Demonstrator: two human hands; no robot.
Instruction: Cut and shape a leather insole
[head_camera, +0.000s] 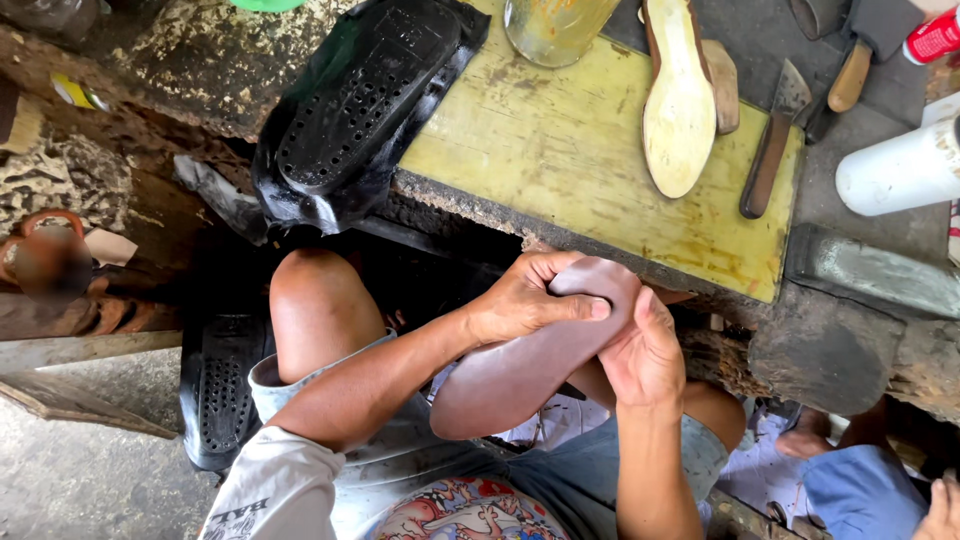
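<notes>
A brownish-purple sole (520, 370) is held over the lap, between both hands, just below the near edge of the yellow board (560, 150); its toe end points to 1 o'clock and its heel end to 7 o'clock. The left hand (525, 298) is curled over the toe end from 10 o'clock, thumb laid flat across the top face, fingers wrapped round the far edge — a closed grip on the sole. The right hand (645, 355) is pressed against the sole from 4 o'clock, palm cupped to its edge, fingers only partly bent; how firmly it is gripped cannot be told.

On the board, at 12 o'clock, a pale insole (678, 100) is laid lengthwise; a knife (770, 150) lies just beside it at 1 o'clock, and a glass jar (555, 28) stands at the far edge. A black perforated sole (360, 100) overhangs the board's left corner at 11 o'clock; a 2nd black sole (220, 390) lies low at 8 o'clock, beside the bare knee (315, 300).

The sole looks thin and flexible — it could be creased if bent too hard by the thumb; it could also slip from the looser right hand and drop to the lap or floor.
</notes>
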